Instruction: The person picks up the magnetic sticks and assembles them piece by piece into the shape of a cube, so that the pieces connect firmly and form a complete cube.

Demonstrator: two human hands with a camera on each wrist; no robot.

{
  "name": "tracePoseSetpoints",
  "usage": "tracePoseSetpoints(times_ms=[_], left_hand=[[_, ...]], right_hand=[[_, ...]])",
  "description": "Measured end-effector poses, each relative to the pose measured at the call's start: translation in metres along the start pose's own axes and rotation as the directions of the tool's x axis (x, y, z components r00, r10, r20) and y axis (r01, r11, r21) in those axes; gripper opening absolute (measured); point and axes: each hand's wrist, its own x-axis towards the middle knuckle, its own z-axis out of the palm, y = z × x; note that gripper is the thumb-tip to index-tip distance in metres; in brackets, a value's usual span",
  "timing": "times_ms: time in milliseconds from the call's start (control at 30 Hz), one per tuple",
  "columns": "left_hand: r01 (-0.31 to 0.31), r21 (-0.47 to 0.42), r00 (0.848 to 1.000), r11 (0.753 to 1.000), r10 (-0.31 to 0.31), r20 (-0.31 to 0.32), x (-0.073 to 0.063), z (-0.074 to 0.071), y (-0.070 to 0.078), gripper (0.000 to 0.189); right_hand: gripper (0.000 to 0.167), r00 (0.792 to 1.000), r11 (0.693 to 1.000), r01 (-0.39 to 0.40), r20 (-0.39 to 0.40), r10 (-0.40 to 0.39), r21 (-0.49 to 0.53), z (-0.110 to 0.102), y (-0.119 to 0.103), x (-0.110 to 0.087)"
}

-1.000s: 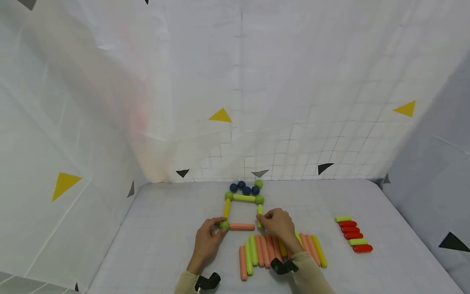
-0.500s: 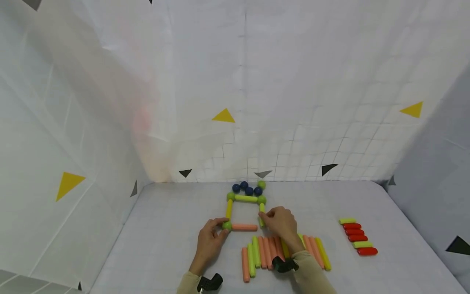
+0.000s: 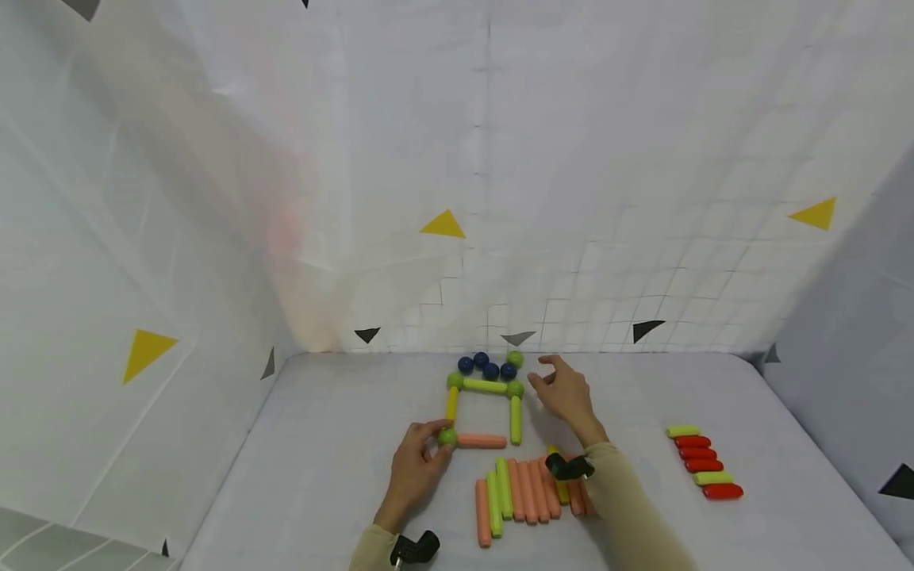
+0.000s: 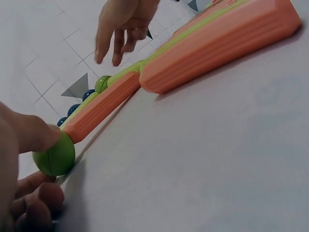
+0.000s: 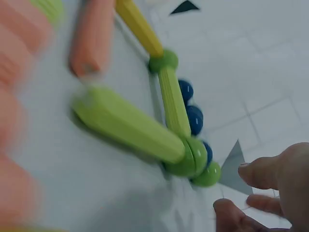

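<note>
My left hand pinches a green ball between thumb and fingers at the near left corner of a flat square of rods. A yellow rod and a salmon rod meet that ball. Along the back, a lime rod joins two more green balls. The right-hand lime rod runs from the back right ball; its near end has no ball and lies beside the salmon rod's end. My right hand, holding nothing, hovers right of a loose green ball, thumb and fingers apart.
Several dark blue balls sit behind the square. In front lies a row of salmon, lime and yellow rods, partly hidden by my right forearm. Short red and lime pieces lie at the right. White walls enclose the table.
My right hand has let go of the right-hand lime rod and moved back and right, toward the loose green ball. The left hand keeps hold of its ball. The head view has shifted slightly.
</note>
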Motion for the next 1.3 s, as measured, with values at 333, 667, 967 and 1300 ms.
tracePoseSetpoints(times_ms=[333,667,967,1300], left_hand=[[-0.081,0.064,0.996,0.995,0.079,0.04,0.0,0.002,-0.003,0.03],[-0.097,0.09,0.995,0.991,0.093,0.046,0.002,0.004,0.0,0.029],[-0.096,0.172,0.994,0.98,0.086,0.065,0.001,0.003,0.002,0.032],[-0.147,0.314,0.988,0.938,0.124,0.091,0.0,0.005,0.008,0.036]], right_hand=[[0.055,0.9,0.952,0.306,0.332,-0.283,-0.017,0.01,0.012,0.058],[0.028,0.928,0.966,0.254,0.294,-0.23,-0.046,0.013,0.019,0.057],[0.027,0.936,0.974,0.225,0.277,-0.218,0.008,-0.002,0.028,0.027],[0.032,0.925,0.966,0.234,0.281,-0.255,0.107,-0.019,0.014,-0.024]])
